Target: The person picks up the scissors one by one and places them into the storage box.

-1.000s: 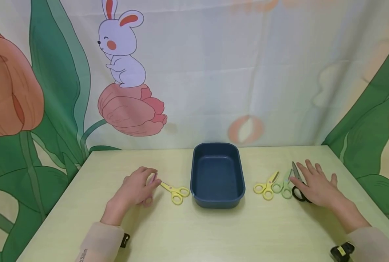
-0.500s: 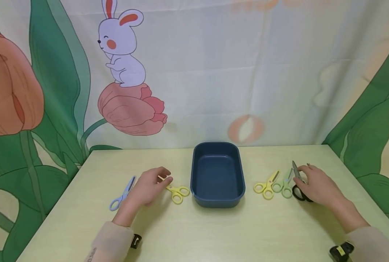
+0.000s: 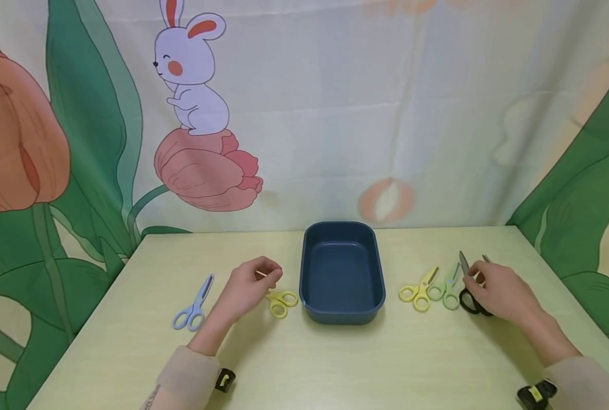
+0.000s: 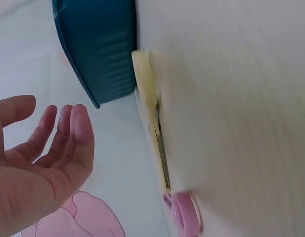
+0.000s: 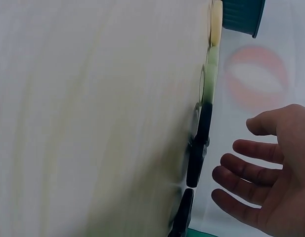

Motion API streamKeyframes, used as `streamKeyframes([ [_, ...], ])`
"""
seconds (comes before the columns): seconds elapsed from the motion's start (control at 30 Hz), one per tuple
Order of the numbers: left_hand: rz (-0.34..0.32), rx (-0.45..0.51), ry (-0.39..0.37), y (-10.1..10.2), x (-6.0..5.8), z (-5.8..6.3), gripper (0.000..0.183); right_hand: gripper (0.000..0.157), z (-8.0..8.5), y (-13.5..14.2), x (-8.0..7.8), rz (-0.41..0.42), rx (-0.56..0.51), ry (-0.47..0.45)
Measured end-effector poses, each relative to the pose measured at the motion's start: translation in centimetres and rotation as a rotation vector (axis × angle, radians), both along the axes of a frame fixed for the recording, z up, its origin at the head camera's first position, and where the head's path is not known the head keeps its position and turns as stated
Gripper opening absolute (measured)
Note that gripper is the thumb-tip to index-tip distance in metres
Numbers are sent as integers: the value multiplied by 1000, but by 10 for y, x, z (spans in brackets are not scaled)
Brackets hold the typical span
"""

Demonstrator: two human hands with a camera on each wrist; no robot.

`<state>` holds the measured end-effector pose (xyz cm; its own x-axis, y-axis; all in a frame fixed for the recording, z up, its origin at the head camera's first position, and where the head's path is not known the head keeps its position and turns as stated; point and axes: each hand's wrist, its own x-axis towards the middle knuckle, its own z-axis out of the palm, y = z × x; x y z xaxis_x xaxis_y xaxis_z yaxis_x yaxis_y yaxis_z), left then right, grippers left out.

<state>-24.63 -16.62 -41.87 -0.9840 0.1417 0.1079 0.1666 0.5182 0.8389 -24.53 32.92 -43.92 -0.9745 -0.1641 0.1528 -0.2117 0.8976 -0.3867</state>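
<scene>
In the head view my left hand point(image 3: 250, 282) hovers over yellow scissors point(image 3: 281, 302), hiding part of them. The left wrist view shows its fingers loosely bent, apart from the yellow scissors and holding nothing. Pink-handled scissors point(image 4: 186, 212) lie at the tips of the yellow pair there, hidden in the head view. My right hand point(image 3: 509, 290) is over black-handled scissors point(image 3: 469, 302); its loosely bent fingers hold nothing, apart from the scissors in the right wrist view. A second black handle point(image 5: 183, 212) shows below the first in that view.
A dark blue bin point(image 3: 342, 316) stands at the middle of the table point(image 3: 335, 364). Blue scissors point(image 3: 195, 307) lie left of my left forearm. Another yellow pair of scissors point(image 3: 421, 291) and green scissors point(image 3: 448, 291) lie between bin and right hand. A printed curtain point(image 3: 309, 114) hangs behind.
My left hand has moved right, from over the pink scissors to the yellow ones, uncovering the blue scissors. My right hand's spread fingers have drawn in and bent above the black-handled scissors.
</scene>
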Motion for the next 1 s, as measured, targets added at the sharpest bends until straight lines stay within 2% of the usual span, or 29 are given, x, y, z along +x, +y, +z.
streamKeyframes([
  [0.17, -12, 143, -40, 7, -2, -3, 17, 21, -3, 8, 0, -19, 8, -8],
  [0.43, -18, 207, -85, 21, 0, -7, 25, 25, -3, 19, 3, -36, 23, -13],
  [0.67, -50, 301, -169, 26, -1, -9, 35, 32, -3, 27, 4, -36, 54, -1],
  [0.87, -79, 332, -188, 27, -3, -13, 41, 38, -3, 40, 3, -57, 95, -90],
  [1.0, -88, 350, -184, 29, -4, -14, 42, 41, -5, 46, 3, -33, 104, -129],
])
